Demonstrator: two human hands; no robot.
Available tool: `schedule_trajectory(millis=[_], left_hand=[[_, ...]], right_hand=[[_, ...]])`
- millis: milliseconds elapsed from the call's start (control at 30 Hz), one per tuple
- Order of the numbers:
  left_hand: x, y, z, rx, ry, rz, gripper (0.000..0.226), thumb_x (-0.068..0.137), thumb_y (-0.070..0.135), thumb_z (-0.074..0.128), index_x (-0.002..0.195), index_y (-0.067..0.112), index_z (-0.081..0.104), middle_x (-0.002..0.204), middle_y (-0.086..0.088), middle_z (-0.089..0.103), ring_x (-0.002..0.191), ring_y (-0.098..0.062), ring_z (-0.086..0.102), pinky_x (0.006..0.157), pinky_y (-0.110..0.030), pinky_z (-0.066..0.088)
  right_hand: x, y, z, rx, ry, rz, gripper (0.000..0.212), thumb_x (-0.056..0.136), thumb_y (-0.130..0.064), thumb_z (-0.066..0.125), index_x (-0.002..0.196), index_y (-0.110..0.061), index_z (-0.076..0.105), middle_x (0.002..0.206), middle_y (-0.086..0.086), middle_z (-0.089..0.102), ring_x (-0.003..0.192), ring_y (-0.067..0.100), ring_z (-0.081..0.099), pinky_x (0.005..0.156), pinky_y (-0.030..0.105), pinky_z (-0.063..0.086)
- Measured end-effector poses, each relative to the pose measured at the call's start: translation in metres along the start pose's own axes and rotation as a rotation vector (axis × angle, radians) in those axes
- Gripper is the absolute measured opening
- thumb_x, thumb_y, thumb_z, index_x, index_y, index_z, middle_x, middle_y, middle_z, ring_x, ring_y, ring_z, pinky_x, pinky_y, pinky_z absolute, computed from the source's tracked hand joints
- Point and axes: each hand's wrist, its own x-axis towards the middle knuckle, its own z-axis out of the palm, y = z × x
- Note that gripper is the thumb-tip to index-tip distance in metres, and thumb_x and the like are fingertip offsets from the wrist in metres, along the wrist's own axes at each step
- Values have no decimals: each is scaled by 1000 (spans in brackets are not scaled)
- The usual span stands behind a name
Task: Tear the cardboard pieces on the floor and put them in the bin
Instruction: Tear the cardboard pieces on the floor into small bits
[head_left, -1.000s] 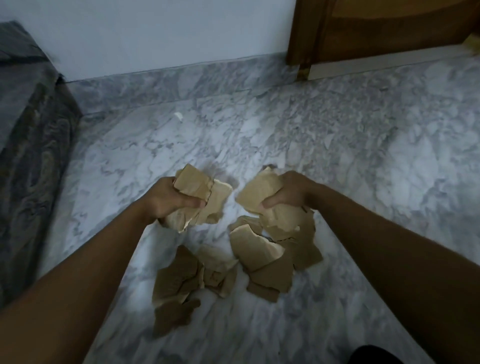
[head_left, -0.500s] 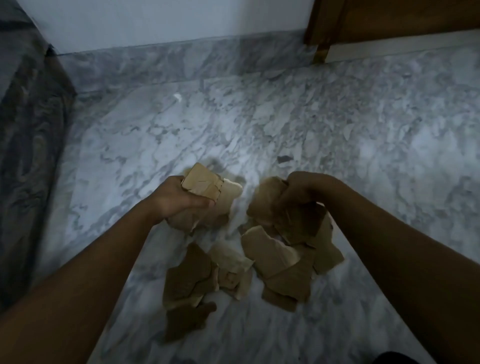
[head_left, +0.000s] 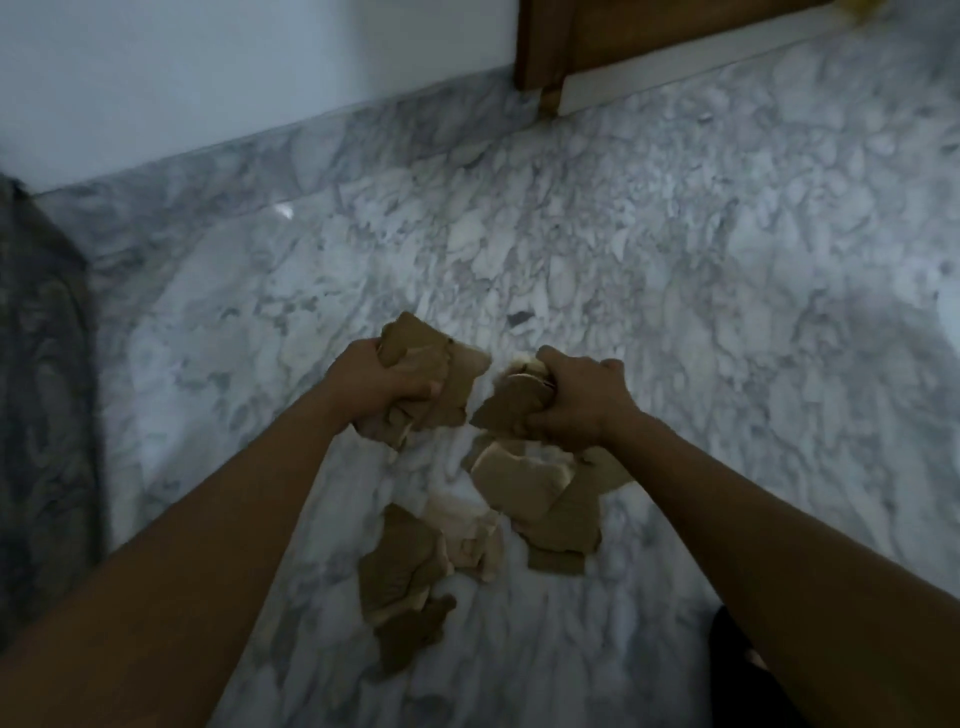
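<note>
Several torn cardboard scraps (head_left: 524, 488) lie on the marble floor (head_left: 727, 312), nearest, 6 o'clock. Beyond them, the left hand (head_left: 384, 387) is clenched round one cardboard wad (head_left: 460, 382). Right hand (head_left: 576, 405) clenched round a second wad (head_left: 506, 410), the two just apart. Door frame (head_left: 540, 47) far, 1 o'clock.

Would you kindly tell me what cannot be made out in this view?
Bin: nowhere in the head view.
Cardboard in the left hand: fingers cover part, piece count unclear.
Cardboard in the right hand: mostly hidden by the hand.
Dark shape at the bottom right: cut off by the edge, too dim to name.
</note>
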Motion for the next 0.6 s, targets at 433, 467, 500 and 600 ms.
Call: schedule_trajectory(millis=[433, 467, 500, 600], left_hand=[[-47, 181, 57, -49, -197, 227, 34, 79, 20, 81, 108, 11, 67, 99, -6, 71, 85, -18, 68, 70, -27, 55], [-55, 199, 73, -65, -244, 246, 24, 83, 13, 76, 106, 11, 68, 99, -10, 72, 85, -22, 68, 69, -28, 55], [-63, 215, 89, -89, -285, 256, 19, 86, 10, 72, 104, 9, 69, 100, -14, 72, 86, -26, 69, 71, -31, 55], [-97, 261, 136, -130, -350, 268, 11, 91, 16, 66, 95, 7, 72, 99, -21, 72, 88, -32, 70, 81, -44, 58]], right_hand=[[-115, -24, -153, 1834, 388, 301, 48, 83, -24, 77, 126, -9, 65, 118, 12, 72, 108, 29, 70, 93, 47, 56], [-126, -19, -163, 1824, 473, 307, 46, 84, -23, 77, 126, -9, 65, 117, 12, 73, 107, 28, 71, 92, 46, 57], [-140, -14, -173, 1793, 557, 308, 44, 84, -22, 78, 124, -9, 66, 115, 11, 74, 104, 27, 72, 91, 46, 57], [-180, 8, -198, 1778, 782, 295, 38, 84, -21, 79, 118, -9, 68, 109, 12, 75, 101, 29, 73, 89, 50, 58]])
